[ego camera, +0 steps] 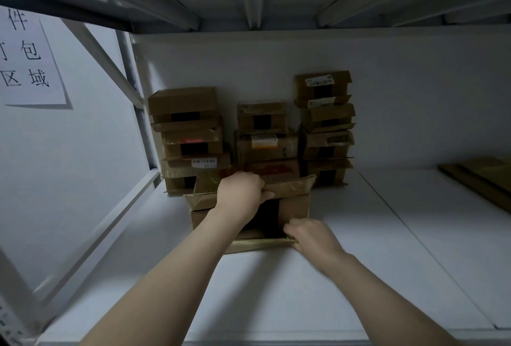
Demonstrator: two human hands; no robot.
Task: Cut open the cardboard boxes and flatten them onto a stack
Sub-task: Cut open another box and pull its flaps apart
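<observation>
While the left hand [242, 189] hooks its fingers [267, 195] over the far flap [293, 184] and the right hand [312, 237] pinches the near flap [257, 244], the box [296, 207] sits mid-shelf, dark inside showing. It looks like the flaps are being spread so the walls can fold down. Both grips are at flap edges, where the leverage is. Behind, three stacks [326, 119] of closed boxes stand against the wall [414, 96], just beyond the far flap, so it has little room to swing back. The shelf [276, 290] offers room toward the person and rightward, up to the flat cardboard [481, 177], likely the pile to feed. Beams [254, 8] hang overhead; lift with care.
</observation>
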